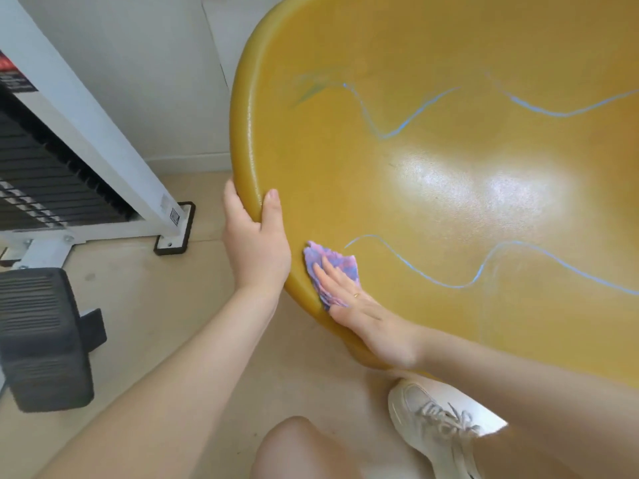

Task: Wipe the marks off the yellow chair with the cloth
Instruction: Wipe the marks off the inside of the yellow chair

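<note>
Yellow chair (432,202): a glossy moulded seat shell fills the right and upper part of the view, its rounded rim curving down the left side.
Marks: pale blue wavy lines (408,119) cross the upper part of the seat, and another wavy blue line (484,267) runs across the lower part; a fainter smeared patch sits near the upper left rim.
Cloth (328,267): a small crumpled purple-and-pink cloth lies on the seat just inside the lower left rim, just left of where the lower blue line begins.
Left hand (254,247): grips the chair's rim, thumb on the inner face, fingers wrapped round the outer edge.
Right hand (359,312): laid flat, fingers straight, pressing the cloth against the seat; a ring shows on one finger.
Floor (173,323): beige, with a white sneaker (432,426) and a bare knee below the chair.
Left side: a white metal frame (86,108) with black slats, and a dark box-shaped device (41,340) on the floor.
</note>
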